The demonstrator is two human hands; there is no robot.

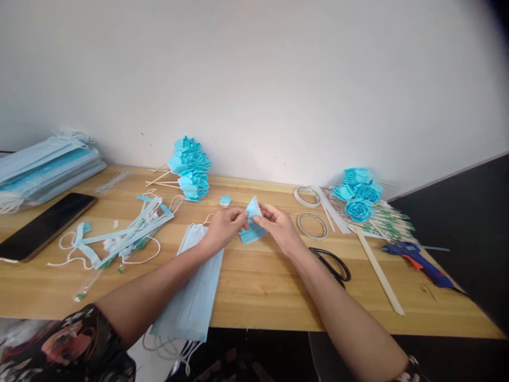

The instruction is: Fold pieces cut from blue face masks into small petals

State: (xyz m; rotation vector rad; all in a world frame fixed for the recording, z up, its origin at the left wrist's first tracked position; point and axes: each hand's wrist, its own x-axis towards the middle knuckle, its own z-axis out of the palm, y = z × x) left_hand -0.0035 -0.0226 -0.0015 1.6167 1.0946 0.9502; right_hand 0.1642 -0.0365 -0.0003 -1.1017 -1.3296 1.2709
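Blue mask strip (252, 225) pinched btwn both hands above table (258, 286) ctr: left hand (226, 225) grip shut on near-left edge, right hand (278, 225) holds top; long axis tilted upright, hands equidistant.

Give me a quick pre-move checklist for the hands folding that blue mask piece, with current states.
1. Both hands on the piece: ok. Left hand and right hand pinch the folded blue mask piece from either side.
2. Piece clear of the table: cannot tell, its lower edge looks close to the wood.
3. Scissors within reach: ok, just right of the right forearm.
4. Tape rolls at hand: ok, beside the right hand.
5. Glue gun out of the way: ok, far right.
6. Spare face masks secure: not ok, they overhang the near edge.
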